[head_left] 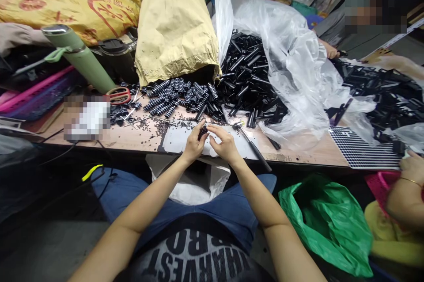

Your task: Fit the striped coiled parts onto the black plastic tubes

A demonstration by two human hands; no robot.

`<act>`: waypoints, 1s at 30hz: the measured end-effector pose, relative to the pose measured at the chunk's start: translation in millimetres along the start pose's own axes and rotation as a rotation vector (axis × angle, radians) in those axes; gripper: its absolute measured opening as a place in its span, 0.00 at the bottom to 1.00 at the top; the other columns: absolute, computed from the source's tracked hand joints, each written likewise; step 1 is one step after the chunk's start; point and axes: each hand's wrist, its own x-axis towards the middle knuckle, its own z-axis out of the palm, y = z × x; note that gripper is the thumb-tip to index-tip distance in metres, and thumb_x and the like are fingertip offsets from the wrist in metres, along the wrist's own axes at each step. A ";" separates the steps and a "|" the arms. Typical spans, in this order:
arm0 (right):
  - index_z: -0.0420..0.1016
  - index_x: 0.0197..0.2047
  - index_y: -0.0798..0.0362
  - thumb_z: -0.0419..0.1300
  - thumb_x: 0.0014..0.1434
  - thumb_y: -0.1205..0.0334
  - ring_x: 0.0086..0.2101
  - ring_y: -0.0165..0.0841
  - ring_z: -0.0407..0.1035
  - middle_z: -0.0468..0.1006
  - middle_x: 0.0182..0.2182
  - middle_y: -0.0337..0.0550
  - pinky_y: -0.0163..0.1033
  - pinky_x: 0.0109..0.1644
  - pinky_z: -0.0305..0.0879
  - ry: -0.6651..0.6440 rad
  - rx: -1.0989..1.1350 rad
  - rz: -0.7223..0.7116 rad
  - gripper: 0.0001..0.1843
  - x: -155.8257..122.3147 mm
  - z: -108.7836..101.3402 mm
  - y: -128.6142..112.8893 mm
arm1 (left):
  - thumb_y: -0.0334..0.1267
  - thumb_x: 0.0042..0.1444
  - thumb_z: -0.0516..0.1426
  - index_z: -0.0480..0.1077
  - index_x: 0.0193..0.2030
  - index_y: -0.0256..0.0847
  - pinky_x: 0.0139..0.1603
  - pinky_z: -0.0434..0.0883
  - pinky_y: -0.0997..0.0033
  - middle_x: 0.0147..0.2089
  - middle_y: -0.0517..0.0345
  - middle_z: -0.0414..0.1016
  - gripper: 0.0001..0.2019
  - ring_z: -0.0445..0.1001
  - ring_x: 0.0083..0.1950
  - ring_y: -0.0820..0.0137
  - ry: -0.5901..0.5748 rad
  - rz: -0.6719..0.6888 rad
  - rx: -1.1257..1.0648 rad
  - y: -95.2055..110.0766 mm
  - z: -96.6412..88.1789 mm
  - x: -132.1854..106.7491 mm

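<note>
Over a pale sheet (180, 136) at the table's front edge, my two hands meet. My left hand (194, 144) is closed on a small black ribbed piece (203, 131), pinched between thumb and fingers. My right hand (223, 144) curves in from the right, its fingertips beside that piece and its thumb apart from them; whether it touches is hard to tell. Just behind lies a heap of black-and-white ribbed pieces (182, 93) at the mouth of a yellow paper sack (177, 30). A hammer (251, 142) rests to the right of my right hand.
Black tubular parts (247, 70) spill from a clear plastic bag (288, 52). Red-handled scissors (118, 95) and a green flask (82, 59) stand left. A white bag (194, 187) hangs below the edge; a green bag (326, 224) sits right, near another person's arm (406, 189).
</note>
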 end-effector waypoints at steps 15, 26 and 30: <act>0.79 0.38 0.57 0.54 0.61 0.70 0.42 0.41 0.66 0.79 0.37 0.52 0.44 0.48 0.62 -0.077 -0.663 0.355 0.11 68.0 -36.7 106.5 | 0.49 0.55 0.59 0.64 0.49 0.40 0.15 0.57 0.81 0.32 0.64 0.66 0.20 0.60 0.19 0.81 0.053 -0.521 -0.728 10.2 -14.1 19.3; 0.77 0.42 0.50 0.67 0.51 0.45 0.41 0.39 0.72 0.79 0.38 0.46 0.47 0.46 0.69 0.071 0.274 0.162 0.21 -8.4 1.8 37.5 | 0.40 0.38 0.70 0.66 0.33 0.36 0.13 0.52 0.84 0.19 0.70 0.62 0.21 0.57 0.15 0.84 0.004 -0.829 -0.979 27.2 -1.8 37.4; 0.54 0.67 0.50 0.73 0.41 0.49 0.64 0.48 0.51 0.58 0.64 0.54 0.56 0.66 0.53 -0.127 -0.082 -0.029 0.54 6.1 -20.7 18.3 | 0.43 0.35 0.71 0.69 0.34 0.34 0.13 0.54 0.81 0.19 0.68 0.65 0.22 0.57 0.14 0.82 -0.010 -0.667 -0.743 30.0 -3.2 29.4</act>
